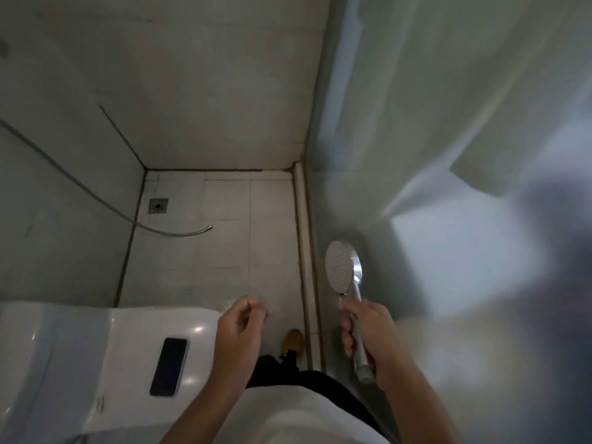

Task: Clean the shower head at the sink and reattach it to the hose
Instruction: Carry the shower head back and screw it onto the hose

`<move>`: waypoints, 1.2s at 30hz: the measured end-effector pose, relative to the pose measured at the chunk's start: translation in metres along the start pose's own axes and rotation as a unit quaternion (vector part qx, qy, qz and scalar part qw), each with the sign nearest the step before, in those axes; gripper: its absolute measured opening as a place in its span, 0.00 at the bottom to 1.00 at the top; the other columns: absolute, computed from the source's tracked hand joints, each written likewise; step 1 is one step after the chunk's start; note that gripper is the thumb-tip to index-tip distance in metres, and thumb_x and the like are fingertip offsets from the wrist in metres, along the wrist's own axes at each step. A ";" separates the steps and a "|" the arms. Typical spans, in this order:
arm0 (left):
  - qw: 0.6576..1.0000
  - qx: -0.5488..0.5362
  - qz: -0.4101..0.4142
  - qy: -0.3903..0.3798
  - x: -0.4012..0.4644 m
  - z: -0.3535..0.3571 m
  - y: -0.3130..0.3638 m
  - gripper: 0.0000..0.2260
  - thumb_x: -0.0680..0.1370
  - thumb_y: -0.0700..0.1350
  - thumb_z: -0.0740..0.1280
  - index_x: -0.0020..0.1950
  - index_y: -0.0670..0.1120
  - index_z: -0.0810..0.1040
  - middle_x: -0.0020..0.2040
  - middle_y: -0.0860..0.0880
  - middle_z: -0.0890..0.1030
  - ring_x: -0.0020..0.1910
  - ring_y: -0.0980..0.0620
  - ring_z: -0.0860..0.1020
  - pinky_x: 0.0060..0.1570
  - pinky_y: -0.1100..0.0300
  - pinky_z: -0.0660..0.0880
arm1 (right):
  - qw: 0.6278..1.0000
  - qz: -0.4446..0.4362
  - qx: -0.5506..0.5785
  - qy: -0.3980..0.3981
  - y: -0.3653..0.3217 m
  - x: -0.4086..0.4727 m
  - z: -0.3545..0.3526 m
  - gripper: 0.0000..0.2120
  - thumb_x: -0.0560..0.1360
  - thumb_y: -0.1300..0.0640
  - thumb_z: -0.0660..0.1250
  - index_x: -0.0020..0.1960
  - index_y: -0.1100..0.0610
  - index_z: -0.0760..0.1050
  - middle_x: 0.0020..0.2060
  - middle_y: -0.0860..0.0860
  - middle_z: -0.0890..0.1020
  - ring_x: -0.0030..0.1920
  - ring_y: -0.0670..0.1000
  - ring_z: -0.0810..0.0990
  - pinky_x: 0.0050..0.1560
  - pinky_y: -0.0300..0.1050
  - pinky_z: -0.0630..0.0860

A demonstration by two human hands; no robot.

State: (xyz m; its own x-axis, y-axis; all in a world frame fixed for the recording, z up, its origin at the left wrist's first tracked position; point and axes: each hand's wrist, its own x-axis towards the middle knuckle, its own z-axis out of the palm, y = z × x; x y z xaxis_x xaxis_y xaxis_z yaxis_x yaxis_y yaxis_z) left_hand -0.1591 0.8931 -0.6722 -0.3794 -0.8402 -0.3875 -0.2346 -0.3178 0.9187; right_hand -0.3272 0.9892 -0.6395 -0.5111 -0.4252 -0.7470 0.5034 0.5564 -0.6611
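Note:
A chrome shower head (342, 267) with a round spray face points up and to the left, its handle gripped in my right hand (368, 334) at the lower right. The handle's threaded end sticks out below my fist. The metal hose (105, 203) hangs along the left wall and lies on the shower floor, its free end (209, 228) bare and unconnected. My left hand (238, 328) hovers over the toilet tank's right edge, fingers loosely curled and holding nothing.
A white toilet tank (128, 331) at the lower left carries a black phone (169, 366). A square floor drain (158, 206) sits near the left wall. A glass shower partition (416, 155) rises on the right behind a raised threshold (304, 251). My yellow-brown shoe (293, 341) stands on the tiles.

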 end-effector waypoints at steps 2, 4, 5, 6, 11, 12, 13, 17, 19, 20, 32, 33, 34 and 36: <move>1.000 0.008 -0.002 -0.010 0.009 0.010 0.004 0.11 0.79 0.38 0.62 0.38 0.44 0.78 0.27 0.52 0.73 0.26 0.59 0.68 0.29 0.63 0.65 | 1.000 -0.007 0.009 0.001 -0.009 0.005 -0.001 0.07 0.79 0.60 0.62 0.44 0.62 0.72 0.27 0.55 0.72 0.21 0.50 0.68 0.21 0.42 0.67; 1.000 0.015 -0.005 -0.007 0.019 0.013 0.007 0.11 0.79 0.37 0.62 0.37 0.44 0.78 0.28 0.53 0.74 0.26 0.60 0.69 0.30 0.65 0.66 | 1.000 0.003 0.027 0.005 -0.017 0.010 -0.001 0.07 0.79 0.60 0.63 0.44 0.62 0.72 0.28 0.55 0.71 0.21 0.49 0.68 0.22 0.42 0.67; 1.000 0.013 -0.004 -0.002 0.025 0.013 0.009 0.11 0.79 0.37 0.63 0.37 0.44 0.78 0.28 0.54 0.73 0.26 0.60 0.69 0.30 0.65 0.66 | 0.999 0.008 0.032 0.005 -0.022 0.013 0.000 0.06 0.79 0.60 0.62 0.45 0.62 0.72 0.28 0.55 0.71 0.21 0.49 0.68 0.21 0.42 0.66; 1.000 0.011 -0.003 0.000 0.031 0.013 0.011 0.12 0.79 0.37 0.63 0.36 0.44 0.78 0.28 0.53 0.73 0.26 0.60 0.68 0.29 0.65 0.66 | 0.999 0.014 0.035 0.002 -0.026 0.017 0.000 0.06 0.79 0.60 0.62 0.45 0.62 0.72 0.28 0.55 0.71 0.21 0.49 0.67 0.21 0.42 0.66; 1.000 0.004 -0.019 0.013 0.070 0.020 0.023 0.12 0.78 0.37 0.62 0.35 0.43 0.76 0.26 0.50 0.68 0.25 0.57 0.65 0.25 0.66 0.63 | 0.998 0.046 0.049 -0.008 -0.047 0.035 0.002 0.08 0.79 0.59 0.62 0.46 0.63 0.74 0.29 0.55 0.72 0.22 0.50 0.68 0.22 0.41 0.66; 1.000 0.003 -0.022 0.009 0.079 0.022 0.026 0.12 0.79 0.37 0.62 0.35 0.43 0.76 0.26 0.50 0.68 0.25 0.57 0.65 0.25 0.66 0.63 | 0.997 0.049 0.054 -0.009 -0.051 0.037 0.002 0.08 0.80 0.59 0.62 0.46 0.64 0.74 0.29 0.56 0.73 0.22 0.50 0.69 0.22 0.41 0.67; 1.000 0.004 -0.024 0.002 0.089 0.026 0.030 0.12 0.79 0.37 0.62 0.35 0.42 0.76 0.26 0.50 0.68 0.25 0.56 0.65 0.25 0.65 0.62 | 0.997 0.053 0.060 -0.009 -0.056 0.041 0.002 0.09 0.80 0.59 0.61 0.47 0.64 0.75 0.30 0.56 0.73 0.22 0.50 0.69 0.23 0.42 0.67; 0.999 -0.006 -0.033 -0.026 0.133 0.029 0.046 0.12 0.79 0.38 0.62 0.36 0.42 0.77 0.25 0.49 0.68 0.25 0.54 0.65 0.26 0.62 0.63 | 0.995 0.070 0.064 0.005 -0.080 0.068 0.014 0.09 0.80 0.59 0.60 0.47 0.64 0.75 0.29 0.55 0.75 0.24 0.50 0.71 0.24 0.42 0.69; 0.999 -0.006 -0.039 -0.019 0.164 0.021 0.055 0.12 0.79 0.38 0.62 0.36 0.42 0.76 0.25 0.50 0.69 0.25 0.55 0.66 0.26 0.64 0.64 | 0.995 0.083 0.060 0.014 -0.097 0.091 0.029 0.09 0.80 0.58 0.60 0.47 0.63 0.75 0.28 0.54 0.75 0.24 0.49 0.71 0.24 0.41 0.70; 0.999 -0.011 -0.042 -0.010 0.182 0.014 0.060 0.12 0.79 0.38 0.62 0.36 0.42 0.76 0.26 0.51 0.69 0.26 0.55 0.66 0.26 0.65 0.65 | 0.994 0.089 0.059 0.016 -0.107 0.105 0.039 0.09 0.80 0.58 0.60 0.48 0.63 0.75 0.28 0.54 0.75 0.25 0.49 0.71 0.23 0.41 0.71; 0.986 -0.059 -0.035 0.149 0.382 -0.108 0.130 0.10 0.77 0.35 0.62 0.36 0.38 0.76 0.28 0.45 0.68 0.26 0.54 0.65 0.24 0.65 0.63 | 0.993 0.102 0.005 -0.060 -0.251 0.252 0.232 0.11 0.80 0.56 0.61 0.42 0.61 0.75 0.25 0.53 0.74 0.22 0.48 0.70 0.20 0.39 0.69; 0.985 -0.063 -0.041 0.156 0.393 -0.116 0.128 0.10 0.77 0.35 0.62 0.36 0.38 0.76 0.28 0.46 0.68 0.26 0.55 0.65 0.24 0.65 0.63 | 0.992 0.109 0.001 -0.062 -0.256 0.263 0.247 0.11 0.80 0.56 0.62 0.43 0.61 0.75 0.25 0.53 0.74 0.21 0.48 0.70 0.20 0.39 0.69; 0.983 -0.069 -0.052 0.162 0.402 -0.121 0.124 0.10 0.77 0.35 0.62 0.36 0.39 0.76 0.27 0.47 0.68 0.25 0.55 0.65 0.24 0.65 0.63 | 0.991 0.115 -0.009 -0.066 -0.259 0.273 0.260 0.11 0.80 0.55 0.62 0.43 0.61 0.75 0.26 0.53 0.74 0.21 0.49 0.70 0.20 0.40 0.69; 0.980 -0.067 -0.077 0.168 0.419 -0.128 0.111 0.11 0.78 0.36 0.62 0.35 0.41 0.76 0.25 0.51 0.69 0.24 0.56 0.65 0.26 0.63 0.64 | 0.988 0.125 -0.034 -0.079 -0.263 0.294 0.282 0.11 0.80 0.55 0.62 0.44 0.61 0.75 0.26 0.53 0.74 0.22 0.49 0.70 0.21 0.41 0.68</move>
State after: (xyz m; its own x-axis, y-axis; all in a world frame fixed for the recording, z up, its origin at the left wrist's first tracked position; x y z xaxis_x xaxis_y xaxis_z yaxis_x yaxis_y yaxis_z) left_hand -0.2292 0.4497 -0.7231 -0.0267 -0.8679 -0.4961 -0.1380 -0.4883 0.8617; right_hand -0.4133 0.5161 -0.7052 -0.2590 -0.3724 -0.8912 0.5490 0.7023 -0.4531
